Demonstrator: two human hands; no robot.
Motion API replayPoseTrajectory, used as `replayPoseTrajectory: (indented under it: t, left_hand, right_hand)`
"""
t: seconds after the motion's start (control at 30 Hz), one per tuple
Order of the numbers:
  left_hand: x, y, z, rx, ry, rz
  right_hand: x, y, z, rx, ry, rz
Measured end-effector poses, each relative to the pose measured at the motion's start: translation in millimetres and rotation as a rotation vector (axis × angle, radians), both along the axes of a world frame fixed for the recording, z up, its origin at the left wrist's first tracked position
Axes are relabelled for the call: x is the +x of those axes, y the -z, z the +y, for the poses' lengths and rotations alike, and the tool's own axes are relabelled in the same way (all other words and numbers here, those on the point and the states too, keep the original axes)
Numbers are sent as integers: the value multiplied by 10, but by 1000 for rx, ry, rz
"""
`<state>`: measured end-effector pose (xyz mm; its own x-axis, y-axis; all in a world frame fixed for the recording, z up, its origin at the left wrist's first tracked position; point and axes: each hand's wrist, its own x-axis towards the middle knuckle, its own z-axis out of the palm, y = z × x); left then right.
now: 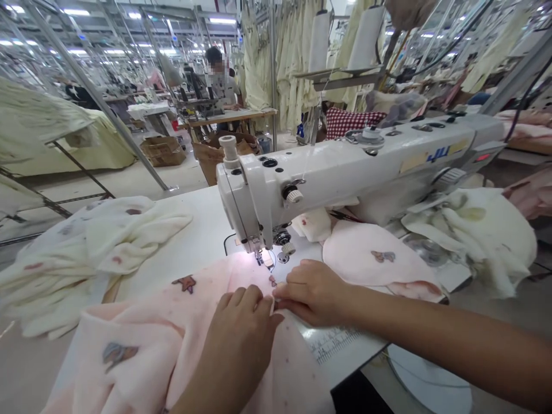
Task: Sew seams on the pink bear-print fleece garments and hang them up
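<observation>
Pink printed fabric [207, 287] spreads over the left and front of the sewing table and runs up to the lit needle area of a white sewing machine [328, 167]. My left hand [244, 328] lies on this fabric with its fingers curled and pinching the edge. Close beside it, my right hand [313, 293] is closed on the same edge, its thumb and fingertips meeting the left ones. Both sit just in front of the presser foot [259, 257]. The fingertips partly hide the pinched edge.
Cream fabric [142, 230] is heaped at the table's left. A pink fabric piece [375, 253] lies under the machine arm, with a cream bundle [478, 230] farther right. Thread cones [364, 40] stand above. Behind, a person [222, 80] sits at another machine near a cardboard box [163, 150].
</observation>
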<state>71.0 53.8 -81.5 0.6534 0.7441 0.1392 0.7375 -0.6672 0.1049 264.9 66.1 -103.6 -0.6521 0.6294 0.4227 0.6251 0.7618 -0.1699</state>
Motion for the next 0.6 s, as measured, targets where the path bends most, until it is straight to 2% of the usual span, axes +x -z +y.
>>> replayPoseTrajectory:
  t: [0.07,0.13,0.3,0.37,0.47,0.6]
  left_hand:
    - [16,20,-5,-1,-7,-11]
    - [23,49,26,62,6,-7]
    - [12,73,82,355,160,43]
    - [-2,77,76,416,199,67]
    - [-26,110,72,389,205,-19]
    - [-60,164,102,200,164,-253]
  right_hand:
    - [10,-1,-11,38,-65,21]
    - [14,7,-23,29,-117,-7]
    - [16,43,-29,-29,-95,-81]
    - [18,55,-21,-14,-97,-67]
    - [19,65,-14,5,-98,-38]
    - [23,52,-8,10,-94,-9]
